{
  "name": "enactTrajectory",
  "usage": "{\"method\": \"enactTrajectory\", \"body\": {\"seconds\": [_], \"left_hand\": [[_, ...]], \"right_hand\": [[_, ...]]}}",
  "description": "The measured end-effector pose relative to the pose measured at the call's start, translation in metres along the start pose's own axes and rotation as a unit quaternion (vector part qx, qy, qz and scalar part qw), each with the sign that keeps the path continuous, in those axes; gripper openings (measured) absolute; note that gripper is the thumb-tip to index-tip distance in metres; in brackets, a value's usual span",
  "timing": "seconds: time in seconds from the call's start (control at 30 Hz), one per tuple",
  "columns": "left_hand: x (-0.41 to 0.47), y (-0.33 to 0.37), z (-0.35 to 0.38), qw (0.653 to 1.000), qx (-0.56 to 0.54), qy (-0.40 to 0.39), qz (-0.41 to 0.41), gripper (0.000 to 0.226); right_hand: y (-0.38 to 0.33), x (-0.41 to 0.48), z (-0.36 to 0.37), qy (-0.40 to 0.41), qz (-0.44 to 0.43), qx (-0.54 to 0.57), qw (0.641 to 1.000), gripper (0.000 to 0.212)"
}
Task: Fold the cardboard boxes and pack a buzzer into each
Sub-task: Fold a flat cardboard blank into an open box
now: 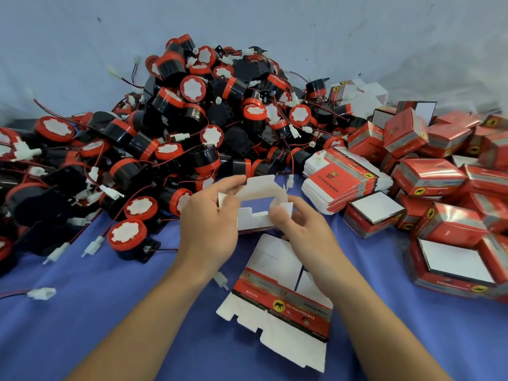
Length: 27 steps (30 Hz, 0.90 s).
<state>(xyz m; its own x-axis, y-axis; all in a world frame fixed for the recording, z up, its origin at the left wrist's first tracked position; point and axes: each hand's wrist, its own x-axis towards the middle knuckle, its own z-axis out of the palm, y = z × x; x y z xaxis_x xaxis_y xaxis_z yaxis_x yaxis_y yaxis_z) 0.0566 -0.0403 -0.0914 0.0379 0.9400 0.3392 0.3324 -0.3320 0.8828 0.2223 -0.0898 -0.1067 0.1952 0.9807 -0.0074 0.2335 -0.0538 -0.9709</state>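
1. While the fingers of the left hand pinch the left wall of the half-opened box, the right hand pinches its right corner between thumb and curled fingers. The carton is thus held as an open sleeve just above the counter, with its white inside showing.
2. The step in hand looks to be squaring that sleeve and closing its bottom flaps. No buzzer is inside it yet.
3. To do this well, I would grip close to the creases rather than mid-panel, since thin card bows and dents easily. Opposite corners can then be pushed together until the walls stand square.
4. The notched flaps likely want a fixed order: the small side flaps first, then the tabbed one tucked in. A thumb pad is better for pressing it home than a nail.
5. Just below the hands a flat blank lies on the counter, partly hidden by the right wrist. Leaning on it would crease it before its turn.
6. To the right a stack of blanks sits near, and beyond it the folded boxes are heaped.
7. The buzzers lie in a large pile behind and to the left of the hands, their wires tangled. Taking one from the near edge should avoid dragging others along by the leads.
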Motion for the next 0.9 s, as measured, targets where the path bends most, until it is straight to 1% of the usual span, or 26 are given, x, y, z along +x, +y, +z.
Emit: {"method": "enactTrajectory", "body": {"seconds": [0.03,0.07,0.13,0.17,0.2,0.3,0.4,0.43,0.53,0.63,0.7,0.8,0.9], "left_hand": [[-0.001,-0.002,0.001,1.000,-0.012,0.004,-0.004,0.040],[-0.002,-0.003,0.003,1.000,-0.025,0.008,-0.010,0.037],[-0.008,-0.004,0.008,0.999,-0.035,0.003,-0.023,0.036],[-0.010,-0.006,0.011,1.000,-0.014,-0.007,-0.019,0.037],[-0.013,-0.006,0.013,1.000,0.022,-0.019,-0.006,0.039],[-0.015,-0.005,0.012,0.992,0.107,-0.052,0.033,0.048],[-0.013,0.000,0.006,0.978,0.147,-0.138,0.048,0.075],[-0.011,0.002,0.005,0.976,0.138,-0.163,0.040,0.080],[-0.002,0.001,0.001,0.973,0.106,-0.204,0.017,0.088],[0.003,-0.001,-0.005,0.967,0.029,-0.252,-0.012,0.100],[0.004,-0.002,-0.005,0.962,0.002,-0.269,-0.038,0.110],[0.003,0.004,-0.002,0.961,-0.042,-0.265,-0.068,0.110],[0.004,0.005,-0.002,0.967,-0.103,-0.219,-0.081,0.109]], "right_hand": [[0.001,0.000,0.001,0.005,0.002,-0.014,1.000,0.041],[0.002,0.000,0.003,0.013,-0.001,-0.036,0.999,0.032],[0.002,-0.001,0.010,0.047,-0.028,-0.101,0.993,0.009],[0.002,-0.001,0.014,0.062,-0.041,-0.123,0.990,0.010],[0.003,-0.001,0.018,0.067,-0.043,-0.127,0.989,0.017],[0.003,-0.001,0.020,0.062,-0.033,-0.118,0.990,0.028],[0.004,-0.001,0.017,0.088,-0.051,-0.122,0.987,0.033],[0.004,-0.002,0.017,0.095,-0.057,-0.114,0.987,0.033],[-0.001,-0.005,0.015,0.105,-0.071,-0.093,0.988,0.032],[-0.005,-0.008,0.012,0.114,-0.070,-0.040,0.990,0.028],[-0.006,-0.009,0.012,0.118,-0.076,-0.031,0.990,0.026],[-0.007,-0.011,0.013,0.137,-0.109,-0.055,0.983,0.029],[-0.008,-0.011,0.009,0.169,-0.139,-0.047,0.975,0.030]]}}
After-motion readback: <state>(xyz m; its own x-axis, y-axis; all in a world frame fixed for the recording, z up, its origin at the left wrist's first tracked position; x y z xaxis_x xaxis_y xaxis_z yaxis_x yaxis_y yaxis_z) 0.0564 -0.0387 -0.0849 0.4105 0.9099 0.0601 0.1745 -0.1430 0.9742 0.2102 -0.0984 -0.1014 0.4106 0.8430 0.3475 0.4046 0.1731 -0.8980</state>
